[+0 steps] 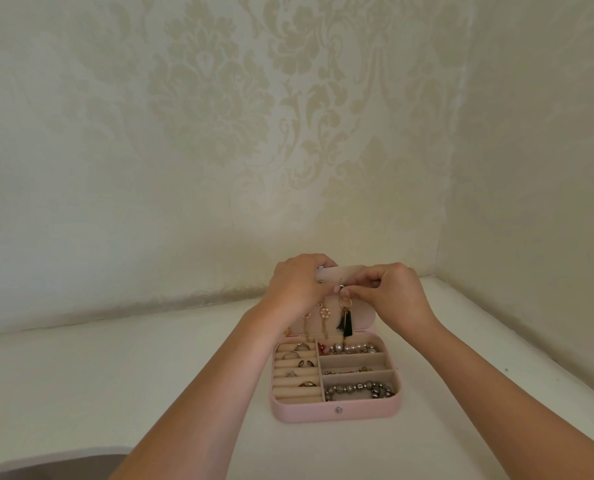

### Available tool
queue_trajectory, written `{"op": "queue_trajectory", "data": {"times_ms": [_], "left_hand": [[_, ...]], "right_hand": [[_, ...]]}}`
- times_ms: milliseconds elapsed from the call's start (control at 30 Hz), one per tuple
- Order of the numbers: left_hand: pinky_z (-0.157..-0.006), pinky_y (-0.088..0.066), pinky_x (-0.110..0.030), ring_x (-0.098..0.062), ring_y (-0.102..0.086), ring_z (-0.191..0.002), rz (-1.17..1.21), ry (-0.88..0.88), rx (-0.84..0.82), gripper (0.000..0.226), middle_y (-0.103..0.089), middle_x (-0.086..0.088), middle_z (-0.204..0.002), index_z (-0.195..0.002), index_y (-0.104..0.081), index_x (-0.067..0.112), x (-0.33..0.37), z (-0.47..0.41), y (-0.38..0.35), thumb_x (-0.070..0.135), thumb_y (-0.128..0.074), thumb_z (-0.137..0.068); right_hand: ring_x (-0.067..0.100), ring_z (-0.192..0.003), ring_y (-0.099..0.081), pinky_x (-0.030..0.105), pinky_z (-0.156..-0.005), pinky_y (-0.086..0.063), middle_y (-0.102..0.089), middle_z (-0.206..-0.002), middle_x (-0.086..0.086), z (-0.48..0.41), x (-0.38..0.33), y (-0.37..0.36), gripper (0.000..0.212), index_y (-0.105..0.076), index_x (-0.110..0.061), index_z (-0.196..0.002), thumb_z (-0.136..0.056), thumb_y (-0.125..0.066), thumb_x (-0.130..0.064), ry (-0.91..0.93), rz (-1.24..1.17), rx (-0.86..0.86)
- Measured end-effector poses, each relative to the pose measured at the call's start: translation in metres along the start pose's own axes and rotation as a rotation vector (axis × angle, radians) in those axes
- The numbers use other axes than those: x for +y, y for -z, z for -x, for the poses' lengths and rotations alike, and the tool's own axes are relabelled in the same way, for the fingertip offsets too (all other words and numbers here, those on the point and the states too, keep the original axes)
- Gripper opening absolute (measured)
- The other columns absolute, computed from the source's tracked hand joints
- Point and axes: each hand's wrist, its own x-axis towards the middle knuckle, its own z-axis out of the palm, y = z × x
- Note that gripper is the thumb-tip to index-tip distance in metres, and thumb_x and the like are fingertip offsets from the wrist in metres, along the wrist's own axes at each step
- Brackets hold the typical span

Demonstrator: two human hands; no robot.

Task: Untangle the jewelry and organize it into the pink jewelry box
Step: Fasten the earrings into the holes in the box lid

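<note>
We're facing a room corner: cream wallpaper point(219, 116) with a pale damask pattern on the back wall, plainer on the right wall. Below it a white table point(115, 393) fills the lower frame, with a curved cutout edge at lower left.

The pink jewelry box point(335, 412) sits on the table near the corner, lid open and standing up at the back, snap on the front wall. Right side of the tray: pearl bracelet point(354, 348) in the back compartment, one empty compartment, a thin chain point(349, 371), then a grey bead bracelet point(359, 390) at the front. Left side: ring rolls holding several rings point(302, 362).

Our left hand point(297, 289) grips the lid's top edge, fingers curled over it. Our right hand point(394, 294) is pinched closed at the lid's inner panel, thumb and forefinger meeting the left thumb on something small; we can't tell what. Just below hangs a gold hoop earring with black tassel point(345, 315), with more dangling earrings point(323, 317) beside it.
</note>
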Motion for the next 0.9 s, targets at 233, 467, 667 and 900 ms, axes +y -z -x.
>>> {"op": "queue_trajectory", "data": {"times_ms": [233, 467, 667, 900], "left_hand": [[-0.08, -0.042, -0.032, -0.021, -0.06, -0.092, -0.01, -0.024, 0.006, 0.025, -0.067, 0.0, -0.097, -0.107, -0.065, 0.024, -0.002, -0.001, -0.001, 0.027, -0.069, -0.082], [-0.073, -0.037, -0.028, -0.02, -0.058, -0.09, -0.022, -0.045, 0.054, 0.027, -0.068, 0.0, -0.096, -0.109, -0.064, 0.025, -0.005, -0.001, -0.006, 0.036, -0.066, -0.084], [-0.069, -0.035, -0.027, -0.016, -0.055, -0.079, -0.016, -0.067, 0.049, 0.021, -0.062, 0.008, -0.081, -0.107, -0.065, 0.026, -0.005, 0.0, -0.005, 0.035, -0.062, -0.088], [-0.067, -0.036, -0.025, -0.014, -0.058, -0.084, 0.047, -0.065, -0.084, 0.02, -0.065, 0.006, -0.09, -0.106, -0.066, 0.026, -0.007, -0.004, 0.004, 0.028, -0.065, -0.086]], "right_hand": [[0.012, -0.069, -0.06, 0.02, -0.063, -0.043, -0.067, -0.07, -0.002, 0.004, -0.002, -0.003, 0.002, -0.076, -0.016, -0.078, -0.077, -0.075, -0.018, 0.093, 0.071, 0.021], [-0.004, -0.059, -0.041, 0.007, -0.058, -0.032, -0.041, -0.058, -0.024, 0.007, -0.007, -0.001, 0.012, -0.077, -0.015, -0.081, -0.071, -0.08, -0.021, 0.211, 0.245, 0.06], [-0.002, -0.065, -0.051, 0.008, -0.058, -0.035, -0.057, -0.065, -0.016, 0.008, -0.004, -0.006, 0.007, -0.075, -0.016, -0.078, -0.072, -0.079, -0.018, 0.11, 0.12, 0.074], [0.004, -0.067, -0.052, 0.017, -0.057, -0.036, -0.063, -0.07, -0.008, 0.008, -0.006, -0.011, 0.009, -0.071, -0.022, -0.073, -0.072, -0.079, -0.024, 0.016, 0.044, 0.072]]}}
